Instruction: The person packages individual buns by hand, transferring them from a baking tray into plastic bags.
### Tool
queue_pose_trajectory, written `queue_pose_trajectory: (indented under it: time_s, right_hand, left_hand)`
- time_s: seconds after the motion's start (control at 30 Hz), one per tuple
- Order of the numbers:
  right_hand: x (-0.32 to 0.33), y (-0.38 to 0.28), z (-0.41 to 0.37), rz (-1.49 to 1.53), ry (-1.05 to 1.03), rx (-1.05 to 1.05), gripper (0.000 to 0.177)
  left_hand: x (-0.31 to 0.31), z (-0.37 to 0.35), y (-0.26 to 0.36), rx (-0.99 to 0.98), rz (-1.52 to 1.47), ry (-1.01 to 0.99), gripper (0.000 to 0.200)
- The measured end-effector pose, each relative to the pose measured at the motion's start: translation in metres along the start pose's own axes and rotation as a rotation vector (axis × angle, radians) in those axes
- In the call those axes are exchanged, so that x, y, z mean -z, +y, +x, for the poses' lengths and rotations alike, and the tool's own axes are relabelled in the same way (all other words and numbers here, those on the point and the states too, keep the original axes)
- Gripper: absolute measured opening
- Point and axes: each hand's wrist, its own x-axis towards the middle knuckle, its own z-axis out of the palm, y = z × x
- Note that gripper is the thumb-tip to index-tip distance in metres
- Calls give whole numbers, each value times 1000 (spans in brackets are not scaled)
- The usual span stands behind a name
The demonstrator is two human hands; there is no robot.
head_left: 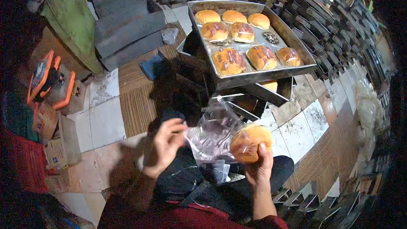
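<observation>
My right hand grips a round golden bun with dark print over it, thumb on the near side. The bun sits at the right end of a clear plastic bag, which spreads out to the left. At the bag's left edge is my left hand, its fingers curled and a little blurred against the film. In front stands a metal tray with several buns on it, some in printed clear wrappers. A dark, round patterned spot shows among them.
Below the tray are more dark trays, one with a bun in it. Orange-edged containers and cardboard boxes stand left, near a red crate. Crumpled clear plastic lies right. Dark metal pieces are at lower right.
</observation>
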Motion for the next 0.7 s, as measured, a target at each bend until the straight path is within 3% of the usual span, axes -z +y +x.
queue_pose_trajectory:
  time_s: [0.07, 0.17, 0.2, 0.23, 0.3, 0.33, 0.4, 0.43, 0.47, 0.53, 0.57, 0.6, 0.67, 0.7]
  right_hand:
    - [-1, 5, 2, 45, 163, 375, 50]
    - [-10, 29, -17, -147, 45, 538, 52]
    - [-15, 37, -26, -513, -170, 649, 56]
    - [-26, 46, -36, -680, -343, 776, 51]
    - [-34, 59, -46, -831, -617, 949, 68]
    - [-30, 55, -49, -840, -698, 811, 78]
    - [-17, 69, -44, -784, -668, 685, 91]
    - [-12, 62, -35, -732, -736, 565, 105]
    - [1, 64, -27, -835, -754, 699, 114]
    - [29, 86, -19, -624, -803, 120, 114]
    - [13, 87, -24, -654, -781, 473, 116]
    - [-10, 80, -29, -678, -744, 830, 118]
    - [-26, 62, -32, -696, -750, 752, 119]
    - [-31, 57, -29, -766, -744, 770, 117]
  left_hand:
    - [-12, -14, 17, -109, 54, 390, 44]
    - [-54, -55, 29, 52, -527, 148, 55]
    - [-76, -56, 31, -42, -479, 210, 63]
    - [-71, -49, 36, -32, -535, 163, 66]
    - [-61, -20, 49, -64, -689, 157, 75]
    - [-55, -16, 60, -57, -699, 77, 75]
    - [-73, -27, 60, 18, -681, -41, 76]
    - [-80, -41, 26, -110, -704, -263, 81]
    - [-73, -50, 6, -52, -420, -373, 95]
    - [-73, -50, 29, -104, -403, -242, 104]
    - [-62, -35, 45, -56, -504, -188, 109]
    - [-65, -27, 70, -227, -706, -167, 107]
    - [-69, -42, 49, -120, -286, -223, 108]
    - [-71, -51, 40, -70, -41, -482, 111]
